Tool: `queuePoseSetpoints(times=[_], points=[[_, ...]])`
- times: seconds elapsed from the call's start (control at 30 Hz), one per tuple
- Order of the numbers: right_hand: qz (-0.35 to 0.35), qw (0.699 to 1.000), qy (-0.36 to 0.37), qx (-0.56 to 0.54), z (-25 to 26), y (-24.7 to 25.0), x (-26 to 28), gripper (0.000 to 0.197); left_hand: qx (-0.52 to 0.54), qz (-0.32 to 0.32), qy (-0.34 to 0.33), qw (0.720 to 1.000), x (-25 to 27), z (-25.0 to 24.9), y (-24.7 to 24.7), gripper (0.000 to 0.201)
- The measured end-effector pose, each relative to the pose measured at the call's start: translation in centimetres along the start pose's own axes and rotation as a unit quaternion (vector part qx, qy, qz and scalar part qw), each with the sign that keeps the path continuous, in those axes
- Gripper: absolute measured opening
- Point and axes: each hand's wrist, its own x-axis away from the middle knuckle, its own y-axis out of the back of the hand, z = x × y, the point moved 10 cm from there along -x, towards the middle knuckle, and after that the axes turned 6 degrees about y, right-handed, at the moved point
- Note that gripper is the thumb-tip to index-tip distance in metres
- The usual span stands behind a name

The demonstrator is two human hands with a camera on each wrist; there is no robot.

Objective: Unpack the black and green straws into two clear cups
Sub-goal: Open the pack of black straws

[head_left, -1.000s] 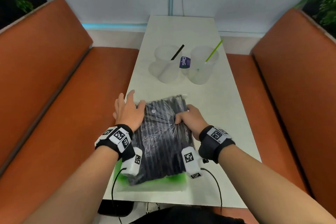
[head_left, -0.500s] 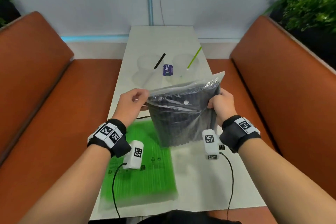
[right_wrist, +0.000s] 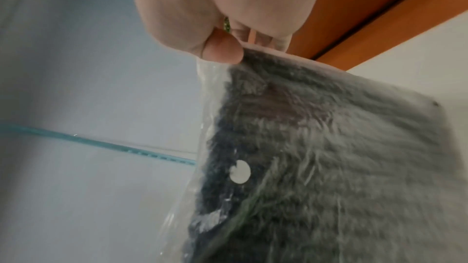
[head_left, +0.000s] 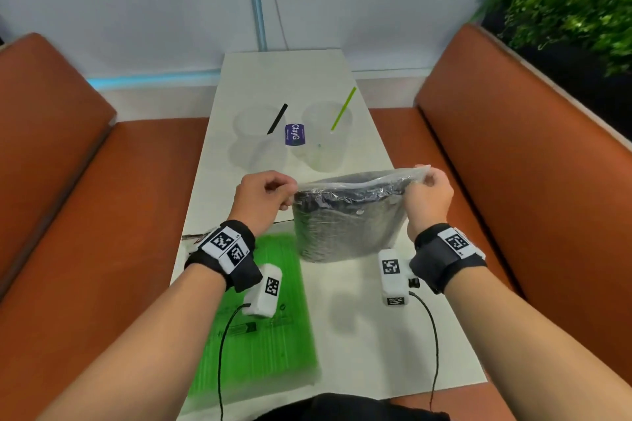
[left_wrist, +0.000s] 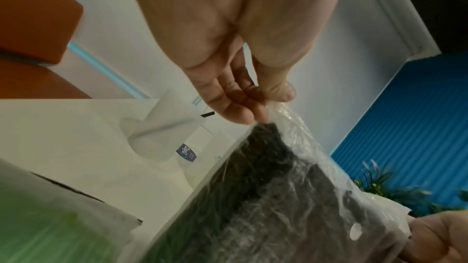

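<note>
I hold the bag of black straws (head_left: 345,215) off the counter (head_left: 359,318) by its top edge, one corner in each hand. My left hand (head_left: 263,196) has its grip pinched on the left corner: in the left wrist view the thumb and fingertips (left_wrist: 243,113) press the clear film together just above the straw ends. My right hand (head_left: 427,198) has its grip pinched on the right corner in the same manner, thumb against curled fingers, film between them.

Reference landmark: the bag of black straws.

- The bag hangs below both grips. The sealed top edge runs level from one grip to the other, so its long axis lies left to right across my body.
- The straws inside stand roughly upright, ends toward the top edge.
- The two clear cups stand beyond the bag. The left cup (head_left: 256,137) holds one black straw (head_left: 277,119); the right cup (head_left: 326,137) holds one green straw (head_left: 343,108).
- The pack of green straws (head_left: 260,328) lies flat on the counter, nearer to me than the bag and to its left, below my left wrist.

Judgement: the coming move is to open the top edge. Both grips sit on that edge at opposite ends, equally near. A pull apart along the edge will only tension the film; the opening likely requires one grip to shift toward the middle and tear or peel across the edge. The left cup, which takes black straws, lies closer to my left hand.
</note>
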Motion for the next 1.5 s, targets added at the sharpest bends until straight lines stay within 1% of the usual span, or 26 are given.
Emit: queuePoseSetpoints(times=[0.07,0.13,0.17,0.23,0.3,0.37,0.43,0.5,0.57,0.63,0.73,0.93,1.03,1.17,1.23,1.3,1.37,1.4,1.5], points=[[-0.009,0.999,0.036,-0.023,1.9,0.4,0.0,0.039,0.013,0.005,0.000,1.000,0.0,0.1,-0.5,0.024],[0.000,0.995,0.097,-0.001,4.6,0.2,0.3,0.047,0.021,0.013,-0.002,1.000,-0.2,-0.1,-0.8,0.031],[0.012,0.990,0.137,0.021,6.1,-0.2,0.6,0.048,0.021,0.013,-0.002,1.000,-0.3,-0.2,-0.8,0.033],[0.037,0.971,0.221,0.087,8.9,-1.4,1.8,0.043,0.025,0.004,0.005,1.000,-0.3,-0.1,-0.5,0.028],[0.064,0.941,0.297,0.149,11.1,-3.2,3.4,0.037,0.026,-0.007,0.014,1.000,-0.3,0.0,-0.1,0.018],[0.125,0.913,0.350,0.167,12.3,-5.8,5.4,0.032,0.011,-0.014,0.016,1.000,-0.2,0.1,0.1,0.015],[0.229,0.881,0.374,0.176,12.3,-9.1,7.5,0.024,-0.006,-0.019,0.011,1.000,-0.1,-0.1,0.2,0.014],[0.315,0.838,0.387,0.221,11.6,-12.2,9.4,0.016,-0.004,-0.019,0.008,1.000,0.1,-0.4,0.2,0.012],[0.358,0.804,0.392,0.269,10.8,-14.3,10.5,0.015,0.002,-0.016,0.005,1.000,0.2,-0.7,0.2,0.009],[0.367,0.790,0.391,0.296,10.4,-15.5,10.9,0.016,-0.003,-0.014,0.002,1.000,0.2,-1.0,0.2,0.008],[0.364,0.785,0.395,0.309,10.2,-16.0,10.8,0.015,-0.009,-0.022,0.011,1.000,0.2,-0.8,0.5,0.003],[0.347,0.776,0.416,0.324,10.1,-14.8,9.7,0.010,-0.043,-0.028,0.004,0.999,0.3,-0.9,0.5,0.008],[0.320,0.779,0.410,0.352,9.5,-12.4,7.2,0.009,-0.054,-0.034,-0.002,0.998,0.2,-1.1,0.7,0.009],[0.271,0.788,0.376,0.405,8.8,-8.0,2.7,0.014,-0.049,-0.035,-0.003,0.998,-0.3,-0.9,0.6,0.011],[0.230,0.799,0.354,0.428,8.8,-5.8,0.6,0.016,-0.051,-0.053,0.002,0.997,-0.5,-0.5,1.3,0.013],[0.189,0.827,0.311,0.429,8.5,-3.4,-1.6,0.014,-0.053,-0.063,0.010,0.997,-0.7,-0.1,1.6,0.013],[0.174,0.862,0.262,0.398,7.9,-1.8,-3.0,0.013,-0.064,-0.059,0.018,0.996,-0.9,0.1,1.6,0.012],[0.174,0.875,0.246,0.380,7.6,-1.5,-3.3,0.014,-0.074,-0.054,0.024,0.996,-0.9,0.2,1.5,0.011],[0.158,0.900,0.235,0.332,7.6,-1.3,-3.3,0.017,-0.085,-0.043,0.035,0.995,-1.0,-0.2,1.0,0.011]])
